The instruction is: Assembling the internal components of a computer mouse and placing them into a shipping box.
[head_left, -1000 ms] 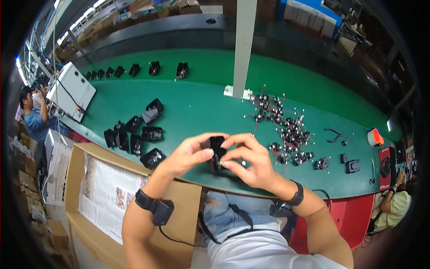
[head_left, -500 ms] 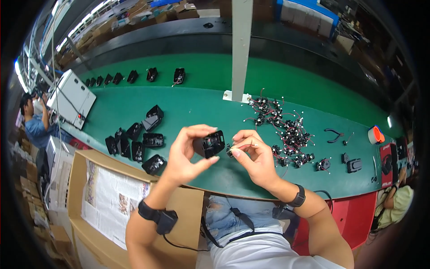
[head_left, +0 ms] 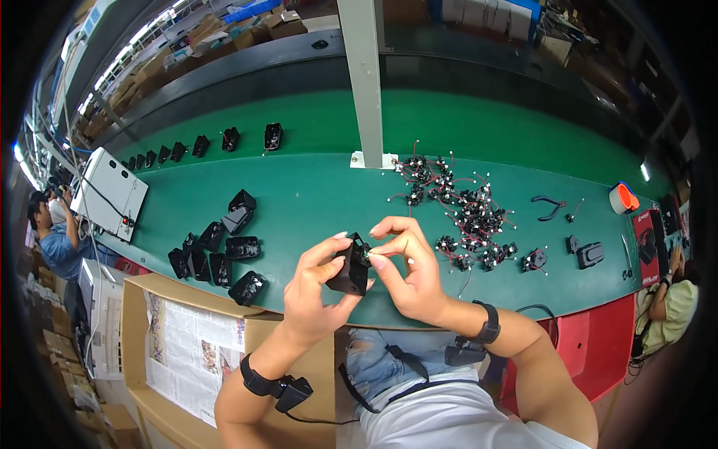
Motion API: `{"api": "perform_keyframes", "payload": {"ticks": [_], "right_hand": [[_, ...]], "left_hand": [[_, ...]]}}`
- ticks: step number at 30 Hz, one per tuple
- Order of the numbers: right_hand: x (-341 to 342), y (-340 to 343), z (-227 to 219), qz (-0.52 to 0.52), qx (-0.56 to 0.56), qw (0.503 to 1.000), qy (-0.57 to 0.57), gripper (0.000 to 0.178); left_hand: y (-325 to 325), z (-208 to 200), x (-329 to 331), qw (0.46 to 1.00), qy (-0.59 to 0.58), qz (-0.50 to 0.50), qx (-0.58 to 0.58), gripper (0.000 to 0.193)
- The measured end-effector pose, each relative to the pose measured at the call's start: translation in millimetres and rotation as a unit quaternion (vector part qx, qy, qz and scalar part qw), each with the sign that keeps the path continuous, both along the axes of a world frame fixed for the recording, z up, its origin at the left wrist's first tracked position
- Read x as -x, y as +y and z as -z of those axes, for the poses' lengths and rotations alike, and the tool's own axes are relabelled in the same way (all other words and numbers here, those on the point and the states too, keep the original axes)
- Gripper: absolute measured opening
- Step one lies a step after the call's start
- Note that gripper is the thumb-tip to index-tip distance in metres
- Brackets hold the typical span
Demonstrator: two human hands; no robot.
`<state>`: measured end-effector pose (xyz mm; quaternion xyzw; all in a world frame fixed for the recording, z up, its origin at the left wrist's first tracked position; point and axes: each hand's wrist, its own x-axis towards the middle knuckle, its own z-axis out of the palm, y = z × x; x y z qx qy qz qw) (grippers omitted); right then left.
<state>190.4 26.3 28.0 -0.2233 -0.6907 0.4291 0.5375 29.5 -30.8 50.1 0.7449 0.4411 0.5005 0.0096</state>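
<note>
My left hand (head_left: pixel 318 288) is closed round a black plastic housing (head_left: pixel 348 271), tilted with its hollow side toward my right hand. At that hollow side, my right hand (head_left: pixel 410 273) pinches a small black part with a wire; my fingers cover most of it. To the right lies a heap of small black wired parts (head_left: pixel 479 213) with red leads and white connectors. Several empty black housings (head_left: pixel 241 248) lie loosely grouped on the left of the green table (head_left: pixel 314 194).
A row of black housings (head_left: pixel 273 136) runs along the back ledge. A grey post (head_left: pixel 365 90) rises from the table. At right are pliers (head_left: pixel 550 206), an orange-and-white roll (head_left: pixel 622 198) and a red box (head_left: pixel 647 247). A newspaper-lined carton (head_left: pixel 194 352) stands at front left.
My two hands have come together, bringing the small wired part from beside the housing to its hollow side. The housing has turned in my left hand. The whole view has shifted slightly.
</note>
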Motion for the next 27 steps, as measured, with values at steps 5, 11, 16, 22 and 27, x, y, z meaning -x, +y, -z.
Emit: {"api": "perform_keyframes", "payload": {"ticks": [5, 11, 16, 22, 27], "right_hand": [[3, -3, 5, 0.001, 0.021, 1.0, 0.005, 0.01], [2, 1, 6, -0.014, 0.043, 0.999, 0.013, 0.009], [4, -2, 8, -0.021, 0.049, 0.999, -0.001, 0.008], [-6, 17, -3, -0.051, -0.038, 0.994, -0.093, 0.013], [-5, 20, 0, -0.223, 0.117, 0.967, -0.048, 0.032]], "left_hand": [[-2, 3, -3, 1.0, -0.01, 0.01, -0.001, 0.052], [2, 8, -4, 0.999, 0.021, 0.005, -0.025, 0.05], [1, 7, -5, 1.0, 0.005, 0.029, -0.009, 0.049], [2, 5, 14, 0.915, -0.298, 0.066, 0.265, 0.054], [8, 8, 24, 0.822, -0.441, 0.116, 0.342, 0.044]]}}
